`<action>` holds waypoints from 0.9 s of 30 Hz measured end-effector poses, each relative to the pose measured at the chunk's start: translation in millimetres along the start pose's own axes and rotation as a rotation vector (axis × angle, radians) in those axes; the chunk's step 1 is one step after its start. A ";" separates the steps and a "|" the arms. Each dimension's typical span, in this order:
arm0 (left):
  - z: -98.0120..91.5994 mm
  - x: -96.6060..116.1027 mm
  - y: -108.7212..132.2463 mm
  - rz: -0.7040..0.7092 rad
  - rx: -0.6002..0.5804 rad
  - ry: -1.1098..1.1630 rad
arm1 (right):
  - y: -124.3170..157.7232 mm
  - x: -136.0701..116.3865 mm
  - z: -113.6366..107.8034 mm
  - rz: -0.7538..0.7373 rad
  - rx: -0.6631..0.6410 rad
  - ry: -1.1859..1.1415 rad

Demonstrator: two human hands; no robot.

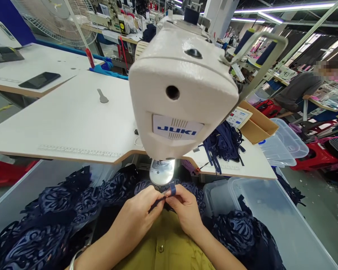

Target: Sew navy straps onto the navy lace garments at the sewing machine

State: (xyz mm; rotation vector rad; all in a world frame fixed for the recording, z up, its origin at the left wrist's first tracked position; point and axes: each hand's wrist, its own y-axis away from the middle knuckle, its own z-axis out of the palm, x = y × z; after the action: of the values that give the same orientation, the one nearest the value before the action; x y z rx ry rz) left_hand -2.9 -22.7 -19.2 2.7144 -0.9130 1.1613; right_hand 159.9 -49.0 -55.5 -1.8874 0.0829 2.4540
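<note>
Below everything, a mustard shirt point(165, 243) fills the space between the forearms, and a bracelet point(73, 258) rings the left wrist. The left hand point(142, 208) and the right hand point(186, 210) meet in front of it, fingertips nearly touching. Both grasp a navy strap point(173, 189): the left pinches a dark stretch between thumb and bent fingers, partly hidden under the hand; the right presses thumb to index finger, and the strap shows as a short band over that index finger. So the strap lies at the fingertips of both hands, just below the lit metal plate point(160, 174) under the head of the sewing machine point(183, 90).

Left of the hands, navy lace pieces point(56, 202) heap up along a clear bin point(15, 193); more lace point(242, 232) lies to the right, by another bin point(287, 213).

Beyond, the white table point(70, 116) bears a grey metal tool point(103, 96) on the left, and a bundle of navy strips point(224, 144) on the right, beside a cardboard box point(259, 125). Farther back are a phone point(39, 80) on the neighbouring table point(64, 60), a fan point(59, 18) and, at far right, a person in grey point(298, 90).
</note>
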 end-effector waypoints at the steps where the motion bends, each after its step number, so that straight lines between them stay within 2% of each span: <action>1: 0.9 0.2 1.0 0.053 0.044 -0.057 | 0.3 0.0 0.2 -0.039 0.015 -0.009; 6: 0.9 3.1 1.3 0.275 0.222 -0.291 | 1.1 -0.2 3.8 -0.184 0.065 0.049; 11: -2.0 8.0 -0.2 0.343 0.271 -0.412 | 2.8 2.3 3.1 -0.290 0.066 0.155; 21: 0.4 10.7 -0.7 0.291 0.210 -0.320 | 4.4 4.4 -0.9 -0.356 0.044 0.212; 24: -0.8 8.9 0.8 0.268 0.175 -0.288 | 4.4 1.0 -2.4 -0.317 0.030 0.243; 27: -9.0 8.1 -0.8 0.213 0.097 -0.230 | 2.1 -8.2 -2.3 -0.214 0.014 0.237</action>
State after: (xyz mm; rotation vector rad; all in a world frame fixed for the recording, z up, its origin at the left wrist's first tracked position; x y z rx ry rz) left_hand -3.8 -23.6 -7.1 2.9336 -1.2328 0.9587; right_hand 164.0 -51.3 -48.1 -2.0531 -0.0891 2.0825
